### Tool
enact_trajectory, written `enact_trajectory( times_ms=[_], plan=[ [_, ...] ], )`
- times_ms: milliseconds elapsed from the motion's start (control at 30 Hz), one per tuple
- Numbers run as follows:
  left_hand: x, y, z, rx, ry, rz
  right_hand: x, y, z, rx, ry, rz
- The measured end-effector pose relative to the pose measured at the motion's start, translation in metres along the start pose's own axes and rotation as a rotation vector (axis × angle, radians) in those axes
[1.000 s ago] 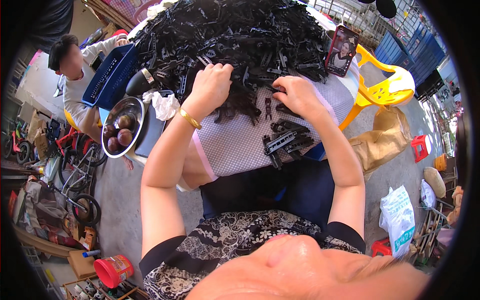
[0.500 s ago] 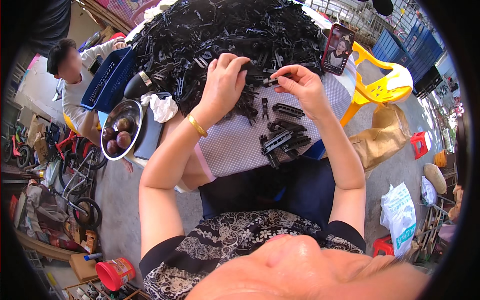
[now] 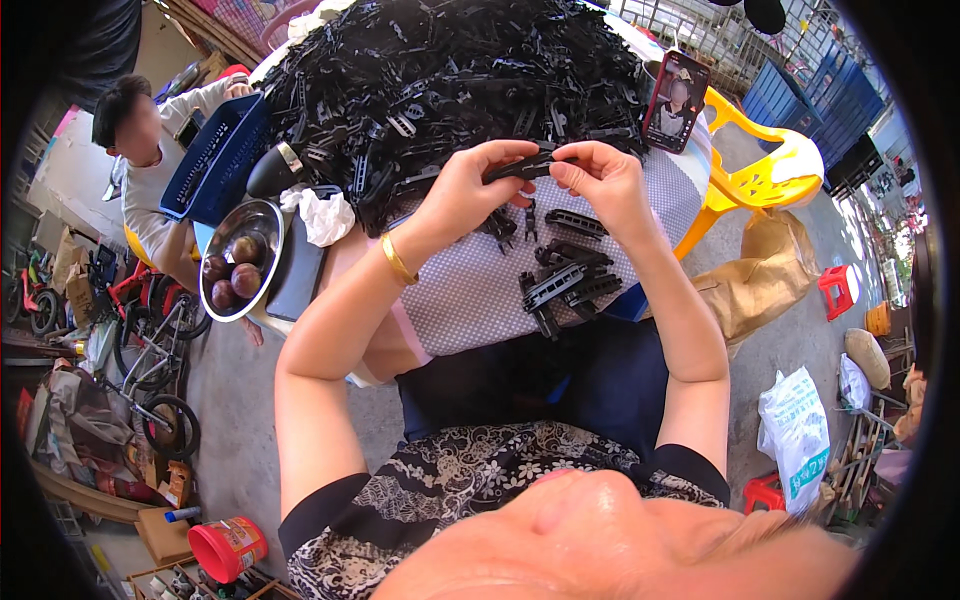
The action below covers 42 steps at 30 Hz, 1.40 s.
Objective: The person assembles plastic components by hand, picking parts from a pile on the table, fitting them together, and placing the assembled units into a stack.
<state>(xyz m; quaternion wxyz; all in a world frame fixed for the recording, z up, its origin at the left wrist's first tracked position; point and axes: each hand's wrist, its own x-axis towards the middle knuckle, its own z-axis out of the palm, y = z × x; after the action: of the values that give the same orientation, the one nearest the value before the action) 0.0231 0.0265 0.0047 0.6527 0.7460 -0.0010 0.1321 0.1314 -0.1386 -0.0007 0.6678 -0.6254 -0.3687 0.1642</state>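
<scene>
Both hands are raised above the table and meet on one long black plastic strip (image 3: 527, 166). My left hand (image 3: 470, 190), with a gold bangle at the wrist, pinches its left end. My right hand (image 3: 600, 180) pinches its right end. Under the hands, several finished black strips (image 3: 565, 285) lie in a small heap on the checked tablecloth (image 3: 470, 300). A large pile of loose black plastic parts (image 3: 450, 80) covers the far half of the table.
A metal bowl of dark round fruit (image 3: 235, 270), a crumpled white tissue (image 3: 325, 215) and a blue basket (image 3: 215, 160) stand at the left. A phone (image 3: 675, 100) leans at the back right. Another person (image 3: 150, 170) sits at the far left. A yellow plastic chair (image 3: 770, 170) stands at the right.
Both hands have lifted from the pile's edge and come together. They now hold one black strip between them, higher above the tablecloth than before.
</scene>
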Motion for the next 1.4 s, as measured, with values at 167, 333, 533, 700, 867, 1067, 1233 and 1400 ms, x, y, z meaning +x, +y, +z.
enact_trajectory(
  times_ms=[167,333,533,700,867,1067,1233,1400],
  plan=[
    [-0.001,0.001,-0.001,-0.02,0.051,-0.045,-0.003,0.001,0.004,-0.035,0.01,-0.034],
    [-0.004,0.009,0.003,0.127,0.031,-0.011,-0.002,0.005,0.007,-0.036,0.016,-0.048],
    [-0.005,0.003,0.005,0.105,0.057,-0.008,-0.006,0.004,0.01,-0.132,0.041,-0.106],
    [-0.006,0.004,0.004,0.173,0.078,0.069,-0.01,-0.001,0.013,-0.184,0.053,-0.171],
    [-0.007,0.006,0.004,0.174,0.097,0.119,-0.014,-0.006,0.012,-0.263,0.037,-0.22],
    [-0.007,0.009,0.004,0.313,0.122,0.148,-0.011,-0.016,0.01,-0.653,0.156,-0.513],
    [-0.008,0.006,0.007,0.469,0.118,0.329,-0.011,-0.013,0.0,-0.557,-0.167,-0.345],
    [-0.011,0.01,0.009,0.556,0.135,0.444,-0.011,-0.018,0.002,-0.658,-0.119,-0.494]
  ],
)
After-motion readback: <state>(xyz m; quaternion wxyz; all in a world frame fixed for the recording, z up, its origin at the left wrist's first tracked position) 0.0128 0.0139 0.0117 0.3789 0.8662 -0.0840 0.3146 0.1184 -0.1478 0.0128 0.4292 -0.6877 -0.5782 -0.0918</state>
